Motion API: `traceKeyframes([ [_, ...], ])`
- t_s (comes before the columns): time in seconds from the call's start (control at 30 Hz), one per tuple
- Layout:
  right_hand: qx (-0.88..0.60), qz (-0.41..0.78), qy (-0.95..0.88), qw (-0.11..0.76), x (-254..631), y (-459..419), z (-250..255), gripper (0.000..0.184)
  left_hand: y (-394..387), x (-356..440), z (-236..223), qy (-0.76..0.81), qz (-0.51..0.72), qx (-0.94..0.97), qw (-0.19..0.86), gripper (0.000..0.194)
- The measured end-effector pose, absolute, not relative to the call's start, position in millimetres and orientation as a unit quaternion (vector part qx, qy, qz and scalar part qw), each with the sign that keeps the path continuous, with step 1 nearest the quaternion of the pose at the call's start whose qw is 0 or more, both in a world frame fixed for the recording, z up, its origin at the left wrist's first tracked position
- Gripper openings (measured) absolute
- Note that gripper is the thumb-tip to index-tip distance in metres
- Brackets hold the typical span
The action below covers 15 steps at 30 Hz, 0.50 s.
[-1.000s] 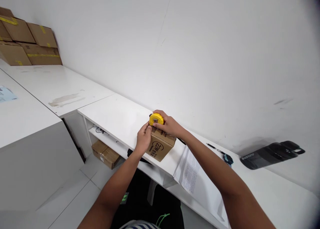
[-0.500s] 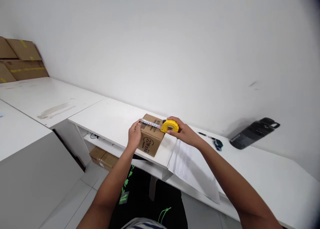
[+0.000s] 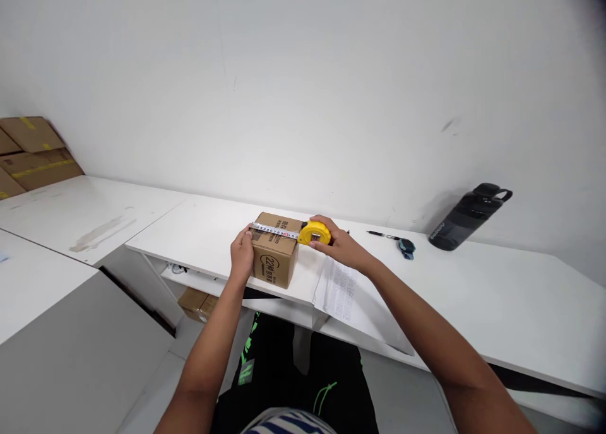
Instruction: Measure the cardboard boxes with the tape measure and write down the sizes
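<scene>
A small brown cardboard box [image 3: 276,265] stands on the white desk [image 3: 473,295]. A yellow tape measure [image 3: 314,232] rests at the box's top right edge, and its blade [image 3: 273,231] is stretched leftward across the top of the box. My right hand [image 3: 338,245] grips the yellow case. My left hand [image 3: 242,256] presses against the box's left side, thumb pinning the blade's end at the top left edge.
A printed sheet of paper [image 3: 353,294] lies right of the box, overhanging the desk edge. Farther right are a pen [image 3: 382,234], a small dark object [image 3: 406,248] and a dark water bottle [image 3: 466,217] by the wall. Cardboard boxes [image 3: 28,153] are stacked far left; another [image 3: 199,303] sits under the desk.
The tape case moved from the box's left top to its right edge, drawing the blade out across the top. My left hand stayed on the left side. The view swung right.
</scene>
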State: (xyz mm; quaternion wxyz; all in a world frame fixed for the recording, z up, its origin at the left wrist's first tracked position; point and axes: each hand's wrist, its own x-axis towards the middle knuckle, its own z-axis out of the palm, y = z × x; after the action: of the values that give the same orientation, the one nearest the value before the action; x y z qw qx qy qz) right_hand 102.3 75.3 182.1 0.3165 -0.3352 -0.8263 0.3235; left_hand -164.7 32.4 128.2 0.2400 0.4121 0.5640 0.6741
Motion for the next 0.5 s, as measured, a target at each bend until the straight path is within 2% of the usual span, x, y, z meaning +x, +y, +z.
traceKeyframes([
  [0.13, -0.337, 0.313, -0.825, 0.327, 101, 74, 181, 0.058, 31, -163, 130, 0.572, 0.666, 0.418, 0.234, 0.042],
  [0.33, -0.355, 0.237, -0.848, 0.313, 97, 77, 192, 0.065, 29, -162, 131, 0.579, 0.659, 0.420, 0.233, 0.042],
  [0.5, -0.344, 0.235, -0.862, 0.289, 56, 80, 207, 0.068, 29, -161, 132, 0.573, 0.664, 0.421, 0.232, 0.042],
])
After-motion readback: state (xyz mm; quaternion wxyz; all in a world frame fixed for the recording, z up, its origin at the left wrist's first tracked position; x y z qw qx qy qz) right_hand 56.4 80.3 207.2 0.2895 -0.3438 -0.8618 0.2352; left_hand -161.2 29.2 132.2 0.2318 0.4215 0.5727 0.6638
